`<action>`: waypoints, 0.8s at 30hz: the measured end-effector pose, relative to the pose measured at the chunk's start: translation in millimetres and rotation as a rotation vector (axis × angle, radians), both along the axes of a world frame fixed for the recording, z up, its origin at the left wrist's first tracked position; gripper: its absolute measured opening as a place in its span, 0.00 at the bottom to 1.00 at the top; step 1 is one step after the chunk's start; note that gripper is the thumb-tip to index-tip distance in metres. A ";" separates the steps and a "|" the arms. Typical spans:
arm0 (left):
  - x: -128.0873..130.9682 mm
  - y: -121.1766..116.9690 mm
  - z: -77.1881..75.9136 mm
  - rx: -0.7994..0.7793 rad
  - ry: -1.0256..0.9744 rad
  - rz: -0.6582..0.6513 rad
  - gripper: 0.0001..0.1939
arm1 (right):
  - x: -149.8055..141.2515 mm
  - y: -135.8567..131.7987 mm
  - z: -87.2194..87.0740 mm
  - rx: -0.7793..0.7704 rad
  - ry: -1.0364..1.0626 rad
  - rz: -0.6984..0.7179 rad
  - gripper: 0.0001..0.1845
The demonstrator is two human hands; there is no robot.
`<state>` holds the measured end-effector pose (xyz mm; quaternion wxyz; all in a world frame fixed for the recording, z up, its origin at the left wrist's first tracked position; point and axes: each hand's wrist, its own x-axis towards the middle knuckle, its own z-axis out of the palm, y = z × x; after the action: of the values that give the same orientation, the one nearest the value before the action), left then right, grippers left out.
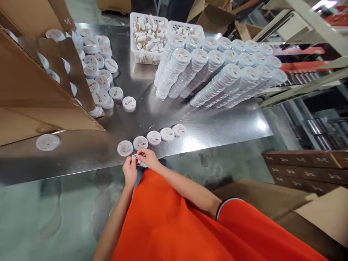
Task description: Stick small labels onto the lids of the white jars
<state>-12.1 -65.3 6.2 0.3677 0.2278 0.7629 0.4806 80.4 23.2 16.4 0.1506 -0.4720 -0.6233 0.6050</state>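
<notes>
My left hand and my right hand meet at the table's front edge, fingers pinched on a small white printed piece that looks like a sheet of stickers. Much of it is hidden by the fingers. Just beyond my hands, several round flat white containers lie in a slanting row. The leftmost container shows a plain pale face, while the second one, nearest my right hand, bears a small printed label. At the far right end of the row is another labelled container.
Tall stacks of round clear-wrapped containers stand on the metal table. Two white baskets hold small white-and-gold pieces. White "beauty" lids pile up beside an open cardboard box. One clear round container lies at left.
</notes>
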 end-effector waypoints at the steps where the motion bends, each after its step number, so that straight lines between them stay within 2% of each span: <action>1: -0.3 -0.5 -2.5 -0.032 0.028 0.010 0.22 | -1.4 1.0 -2.3 0.024 -0.019 -0.001 0.02; 5: -8.7 -6.9 -16.7 -0.165 0.226 0.042 0.26 | -12.9 16.2 -12.3 0.136 -0.157 -0.044 0.05; 7: -16.0 -11.9 -24.7 -0.145 0.328 0.011 0.25 | -23.1 28.2 -15.9 0.184 -0.270 -0.004 0.07; 11: -27.7 -17.8 -36.3 -0.037 0.520 -0.276 0.19 | -47.4 45.0 -17.0 0.257 -0.539 0.215 0.10; 13: -29.6 -17.6 -38.7 -0.074 0.578 -0.405 0.17 | -57.7 47.6 -15.8 0.285 -0.645 0.293 0.13; 15: -29.4 -16.5 -39.4 -0.130 0.603 -0.464 0.16 | -64.8 48.5 -15.0 0.309 -0.712 0.342 0.14; 19: -28.1 -14.9 -39.5 -0.175 0.605 -0.479 0.16 | -71.5 50.0 -14.9 0.328 -0.771 0.395 0.15; 24: -29.4 -15.3 -40.3 -0.166 0.610 -0.477 0.17 | -75.0 48.6 -13.3 0.329 -0.793 0.390 0.14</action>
<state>-41.5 -80.7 -34.1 0.2426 0.5005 0.7991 0.2283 5.4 71.8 3.0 -0.1427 -0.5107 -0.7974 0.2882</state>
